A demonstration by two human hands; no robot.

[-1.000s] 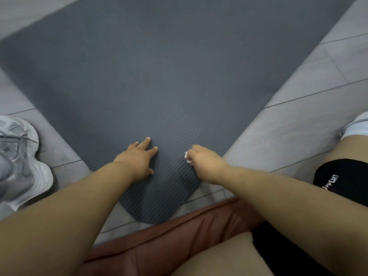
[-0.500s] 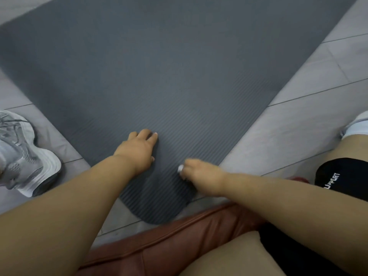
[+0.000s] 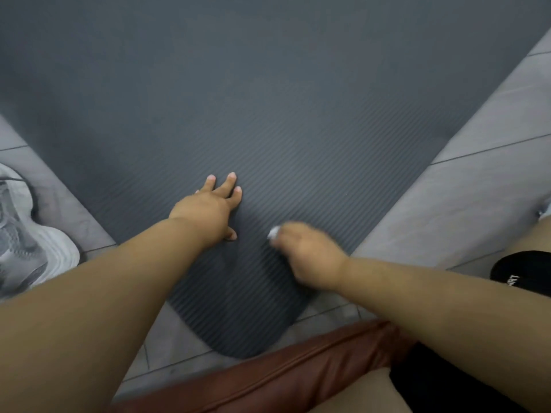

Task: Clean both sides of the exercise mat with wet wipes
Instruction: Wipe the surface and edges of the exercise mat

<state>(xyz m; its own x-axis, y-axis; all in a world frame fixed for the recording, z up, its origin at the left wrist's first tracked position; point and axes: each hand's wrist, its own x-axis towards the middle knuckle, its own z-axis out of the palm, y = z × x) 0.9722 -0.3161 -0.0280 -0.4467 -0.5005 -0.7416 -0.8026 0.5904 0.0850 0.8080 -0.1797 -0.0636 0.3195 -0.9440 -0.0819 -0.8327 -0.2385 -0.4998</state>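
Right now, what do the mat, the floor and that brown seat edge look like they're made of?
Exercise mat: probably foam or rubber, matte dark grey, with fine parallel ribs.
Floor: likely ceramic or stone tile, pale grey, with thin grout lines.
Brown seat edge: leather or imitation, with a slight sheen and a long crease; cannot tell which.

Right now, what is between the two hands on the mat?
Only bare ribbed mat lies between the left hand and the right hand, which grips a white wipe. The head view shows it.
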